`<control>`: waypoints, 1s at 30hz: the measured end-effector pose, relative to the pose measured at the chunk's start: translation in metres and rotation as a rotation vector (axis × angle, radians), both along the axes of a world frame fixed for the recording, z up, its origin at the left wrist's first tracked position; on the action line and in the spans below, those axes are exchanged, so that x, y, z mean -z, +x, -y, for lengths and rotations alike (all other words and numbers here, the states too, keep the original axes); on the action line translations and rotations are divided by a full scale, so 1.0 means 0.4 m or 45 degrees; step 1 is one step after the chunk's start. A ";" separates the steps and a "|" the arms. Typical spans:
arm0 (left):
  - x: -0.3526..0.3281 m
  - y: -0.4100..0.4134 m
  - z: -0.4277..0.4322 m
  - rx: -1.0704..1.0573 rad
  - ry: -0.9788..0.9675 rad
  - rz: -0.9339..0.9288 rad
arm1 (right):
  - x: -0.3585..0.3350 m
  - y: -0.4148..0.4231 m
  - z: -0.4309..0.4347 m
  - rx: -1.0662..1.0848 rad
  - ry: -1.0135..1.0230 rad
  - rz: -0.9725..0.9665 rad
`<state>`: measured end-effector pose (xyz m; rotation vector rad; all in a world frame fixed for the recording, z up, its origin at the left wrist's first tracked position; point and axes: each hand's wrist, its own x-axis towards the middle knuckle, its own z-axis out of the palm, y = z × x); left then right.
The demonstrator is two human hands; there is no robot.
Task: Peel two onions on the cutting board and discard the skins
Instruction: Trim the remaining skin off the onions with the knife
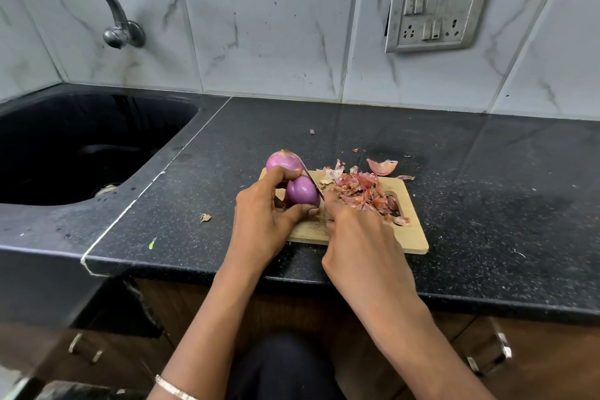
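Sink (81, 146) far left, set into the dark surface (487, 172). Left hand (263, 217): grip closed round the near onion (302, 190), fingers over, thumb in front; this onion is smooth and purple, at the left end of the cutting board (412, 239). Far onion (283, 162) sits just behind, at the board's back-left corner. Knife (313, 180) blade rests against the near onion's right side. Right hand (360, 237): grip on the knife, handle hidden. Skins (363, 193) are heaped on the board's right half; one curl (381, 166) lies on the surface beyond.
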<state>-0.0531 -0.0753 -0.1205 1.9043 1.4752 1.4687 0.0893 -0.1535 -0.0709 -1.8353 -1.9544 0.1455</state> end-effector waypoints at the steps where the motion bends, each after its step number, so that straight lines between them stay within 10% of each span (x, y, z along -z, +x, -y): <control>1: 0.001 0.000 0.000 -0.002 0.004 0.000 | 0.003 0.006 0.012 -0.002 0.003 0.006; 30: 0.000 -0.010 -0.011 0.010 -0.035 -0.001 | 0.054 0.044 -0.035 0.002 0.074 -0.054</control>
